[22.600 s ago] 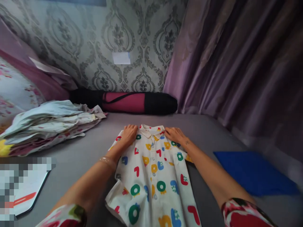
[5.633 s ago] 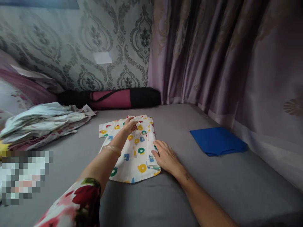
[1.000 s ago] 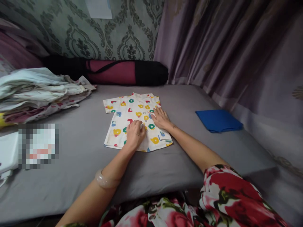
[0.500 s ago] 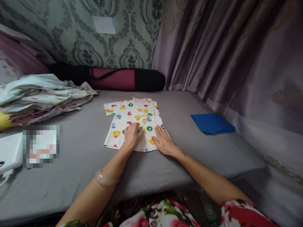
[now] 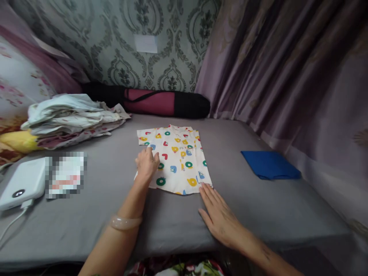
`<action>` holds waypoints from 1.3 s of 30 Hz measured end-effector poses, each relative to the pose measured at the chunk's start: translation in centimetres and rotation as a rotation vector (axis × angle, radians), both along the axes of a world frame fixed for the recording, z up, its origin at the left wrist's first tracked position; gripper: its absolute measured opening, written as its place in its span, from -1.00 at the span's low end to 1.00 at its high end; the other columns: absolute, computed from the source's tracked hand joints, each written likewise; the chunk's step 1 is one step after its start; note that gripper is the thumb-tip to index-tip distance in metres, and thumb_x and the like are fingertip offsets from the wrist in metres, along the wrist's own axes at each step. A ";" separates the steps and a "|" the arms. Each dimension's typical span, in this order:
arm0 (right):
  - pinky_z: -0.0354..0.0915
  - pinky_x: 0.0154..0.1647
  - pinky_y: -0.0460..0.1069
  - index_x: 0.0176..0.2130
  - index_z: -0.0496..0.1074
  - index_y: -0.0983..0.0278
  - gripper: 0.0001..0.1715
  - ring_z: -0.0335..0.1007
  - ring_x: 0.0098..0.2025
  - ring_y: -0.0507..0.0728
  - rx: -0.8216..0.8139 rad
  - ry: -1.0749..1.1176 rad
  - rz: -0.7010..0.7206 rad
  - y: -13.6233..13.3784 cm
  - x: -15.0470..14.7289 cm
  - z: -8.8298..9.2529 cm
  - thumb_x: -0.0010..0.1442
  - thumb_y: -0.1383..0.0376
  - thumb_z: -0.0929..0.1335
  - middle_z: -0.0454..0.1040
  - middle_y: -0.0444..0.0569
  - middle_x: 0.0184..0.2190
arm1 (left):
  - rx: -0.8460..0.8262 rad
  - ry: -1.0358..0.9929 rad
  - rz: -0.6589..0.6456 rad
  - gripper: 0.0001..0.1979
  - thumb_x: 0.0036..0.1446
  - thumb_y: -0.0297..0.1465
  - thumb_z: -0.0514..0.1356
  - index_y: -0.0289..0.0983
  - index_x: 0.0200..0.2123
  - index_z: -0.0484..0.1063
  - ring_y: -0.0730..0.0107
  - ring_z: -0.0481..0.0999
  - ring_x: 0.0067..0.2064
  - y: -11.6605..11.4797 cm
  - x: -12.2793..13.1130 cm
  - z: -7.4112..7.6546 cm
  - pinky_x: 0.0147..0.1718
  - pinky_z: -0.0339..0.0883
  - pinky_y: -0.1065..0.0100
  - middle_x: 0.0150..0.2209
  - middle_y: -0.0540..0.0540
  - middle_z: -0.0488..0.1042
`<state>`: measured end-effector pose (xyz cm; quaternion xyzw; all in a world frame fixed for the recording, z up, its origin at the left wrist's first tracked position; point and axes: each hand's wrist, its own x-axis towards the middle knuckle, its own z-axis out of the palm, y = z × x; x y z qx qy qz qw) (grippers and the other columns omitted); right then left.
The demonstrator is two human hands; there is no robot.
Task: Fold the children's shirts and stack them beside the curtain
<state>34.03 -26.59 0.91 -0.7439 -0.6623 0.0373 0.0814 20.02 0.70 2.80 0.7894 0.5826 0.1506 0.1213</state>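
Note:
A small white shirt [image 5: 176, 159] printed with coloured shapes lies partly folded on the grey bed [image 5: 253, 203]. Its right side is folded over; its left sleeve still sticks out at the top left. My left hand [image 5: 146, 164] rests on the shirt's left edge, fingers bent and pressing the cloth. Flat on the grey sheet lies my right hand [image 5: 220, 216], fingers stretched out, its fingertips just short of the shirt's lower right corner. A pale bangle [image 5: 125, 222] circles my left wrist.
A folded blue cloth [image 5: 270, 165] lies to the right. A heap of clothes [image 5: 71, 119] sits at the left, a pink-and-black roll [image 5: 163, 102] along the wall. A white power bank [image 5: 21, 183] with a cable is near the left edge. Curtains hang at the right.
My left hand has slid from the shirt's middle hem to its left edge. My right hand has drawn back off the shirt onto the sheet below it.

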 end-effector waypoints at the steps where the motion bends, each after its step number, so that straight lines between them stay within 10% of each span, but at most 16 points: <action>1: 0.05 0.32 0.13 0.33 0.07 0.37 -0.33 -0.08 0.36 0.22 -0.035 0.013 0.028 -0.5 0.3 0.9 0.31 0.20 0.19 -0.02 0.10 0.35 | -0.008 0.034 0.026 -0.62 0.25 -0.28 0.02 -0.34 0.05 0.34 -0.01 0.36 0.08 0.2 -0.4 0.2 -0.02 0.24 0.10 0.03 -0.31 0.42; 5: 0.28 0.11 0.06 0.13 0.39 0.14 -0.54 0.33 0.15 0.20 -0.206 0.139 0.064 0.2 1.8 5.4 0.31 0.14 0.20 0.36 0.00 0.18 | -0.097 0.133 0.076 -0.64 0.24 -0.26 0.03 -0.38 -0.03 0.36 -0.05 0.35 0.08 1.0 -1.5 0.8 -0.05 0.27 0.13 0.01 -0.37 0.40; 10: 0.32 -0.19 -0.04 -0.12 0.53 0.17 -0.60 0.49 -0.19 0.12 -0.229 0.393 0.078 7.2 2.8 8.5 0.32 0.12 0.17 0.59 -0.02 -0.19 | -0.213 0.118 0.054 -0.67 0.24 -0.25 0.02 -0.34 -0.06 0.36 0.03 0.44 0.03 1.7 -2.4 1.0 -0.13 0.30 0.23 -0.02 -0.33 0.44; 20: 0.32 -0.47 -0.14 -0.40 0.45 0.30 -0.74 0.48 -0.47 0.02 -0.057 0.814 0.098 28.2 -0.2 5.0 0.22 0.30 0.23 0.57 -0.03 -0.40 | -0.386 0.039 0.053 -0.70 0.22 -0.22 0.03 -0.27 -0.15 0.42 0.14 0.51 -0.05 3.5 -3.5 0.1 -0.27 0.29 0.34 -0.03 -0.26 0.51; 26: 0.31 -0.19 -0.11 -0.32 0.51 0.28 -0.75 0.49 -0.16 0.11 -0.015 0.415 -0.033 38.0 -5.5 3.9 0.24 0.34 0.24 0.58 -0.01 -0.27 | -0.397 0.013 0.063 -0.72 0.21 -0.25 0.04 -0.26 -0.19 0.46 0.16 0.53 -0.06 3.9 -3.7 0.0 -0.29 0.30 0.37 -0.10 -0.26 0.55; 39: 0.23 0.08 0.11 0.05 0.35 0.41 -0.57 0.31 0.11 0.28 -0.014 0.423 -0.215 42.5 -8.9 0.1 0.16 0.45 0.29 0.34 0.31 0.09 | -0.387 -0.014 0.025 -0.73 0.17 -0.32 0.02 -0.27 -0.21 0.47 0.09 0.55 -0.11 3.9 -3.7 0.7 -0.30 0.31 0.31 -0.15 -0.27 0.55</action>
